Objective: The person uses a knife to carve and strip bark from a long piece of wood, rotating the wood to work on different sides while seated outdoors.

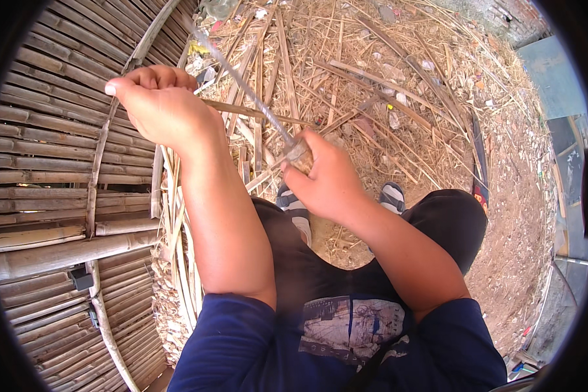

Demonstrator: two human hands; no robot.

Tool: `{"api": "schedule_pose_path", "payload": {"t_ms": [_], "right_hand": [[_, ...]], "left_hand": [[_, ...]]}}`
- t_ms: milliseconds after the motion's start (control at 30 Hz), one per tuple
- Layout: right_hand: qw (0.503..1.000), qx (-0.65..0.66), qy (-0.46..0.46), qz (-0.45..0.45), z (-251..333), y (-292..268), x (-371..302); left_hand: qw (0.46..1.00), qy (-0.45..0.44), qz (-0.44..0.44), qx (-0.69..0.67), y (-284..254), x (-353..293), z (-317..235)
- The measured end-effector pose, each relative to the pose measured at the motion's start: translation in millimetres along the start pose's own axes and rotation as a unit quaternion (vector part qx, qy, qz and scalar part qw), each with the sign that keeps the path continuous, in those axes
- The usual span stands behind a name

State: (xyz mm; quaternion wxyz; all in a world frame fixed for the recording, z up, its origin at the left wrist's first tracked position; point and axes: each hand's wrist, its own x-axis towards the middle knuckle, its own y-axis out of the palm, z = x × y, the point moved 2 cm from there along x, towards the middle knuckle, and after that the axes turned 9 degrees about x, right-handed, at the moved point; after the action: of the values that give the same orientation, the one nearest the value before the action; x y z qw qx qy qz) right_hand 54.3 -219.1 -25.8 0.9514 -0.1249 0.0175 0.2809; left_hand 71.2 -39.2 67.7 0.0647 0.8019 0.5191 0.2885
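My right hand is closed round the stubby, light-coloured handle of a long knife. Its narrow grey blade slants up and left, blurred toward the tip. Farther left, my left hand is raised beside the bamboo wall, fingers curled and thumb sticking out to the left. Whatever those fingers hold, if anything, is hidden. A thin bamboo strip runs rightward from behind my left wrist and passes behind the blade; I cannot tell whether it is held or lying on the ground.
The bamboo-slat wall stands close on my left, crossed by poles. Split bamboo pieces, straw and litter cover the ground ahead. Bare dirt lies to my right, with grey-blue sheets at its edge. My sandalled feet are below.
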Motion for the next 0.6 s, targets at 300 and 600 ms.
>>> {"api": "schedule_pose_path", "payload": {"t_ms": [300, 600], "right_hand": [[0.993, -0.12, -0.007, 0.015, -41.6, 10.0, 16.4], [0.991, -0.131, 0.018, 0.003, -33.3, 7.7, 14.1]], "left_hand": [[0.999, -0.024, -0.038, 0.003, -2.1, 5.0, 5.6], [1.0, 0.004, -0.009, 0.013, 14.6, -8.3, -0.1]]}}
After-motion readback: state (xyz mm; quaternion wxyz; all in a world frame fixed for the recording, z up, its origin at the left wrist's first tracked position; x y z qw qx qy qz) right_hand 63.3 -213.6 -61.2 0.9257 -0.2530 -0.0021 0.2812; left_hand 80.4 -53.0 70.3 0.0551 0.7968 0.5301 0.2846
